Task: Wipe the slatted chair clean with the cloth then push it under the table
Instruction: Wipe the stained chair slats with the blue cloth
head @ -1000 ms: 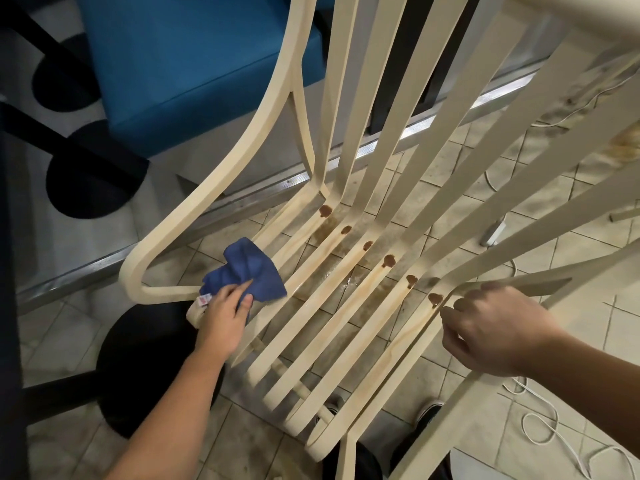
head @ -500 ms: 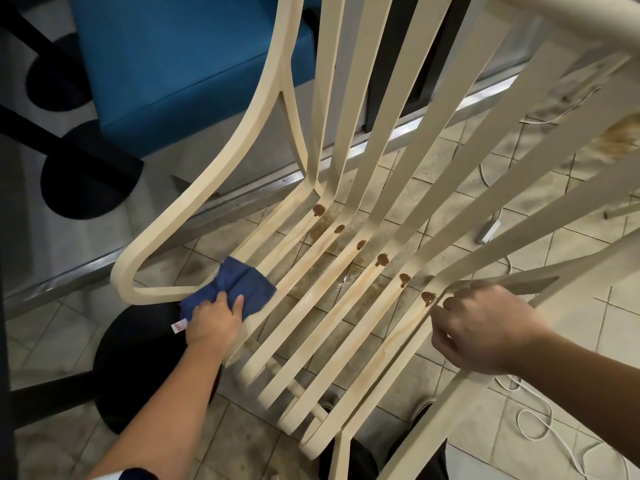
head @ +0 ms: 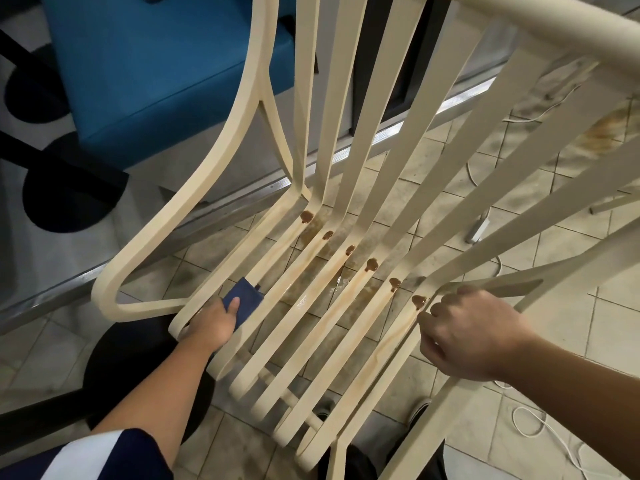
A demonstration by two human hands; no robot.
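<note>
The cream slatted chair (head: 194,199) fills the view, its seat slats running toward me. Brown blobs (head: 371,264) sit in a row where seat meets backrest, with brownish streaks running down the slats. My left hand (head: 213,323) holds the blue cloth (head: 244,299) against the leftmost seat slats near the front edge, thumb on top of the cloth. My right hand (head: 467,336) grips the chair's right armrest frame, fingers curled round it beside the last brown blob.
A blue upholstered seat (head: 156,64) stands behind the chair at upper left. A black round table base (head: 114,368) lies under my left arm. White cables (head: 540,427) trail over the tiled floor at right. A metal floor rail (head: 398,129) runs diagonally behind the chair.
My left hand has drawn the cloth down the left seat slats toward the front edge, and more of the cloth is now tucked under the hand. My right hand keeps its grip.
</note>
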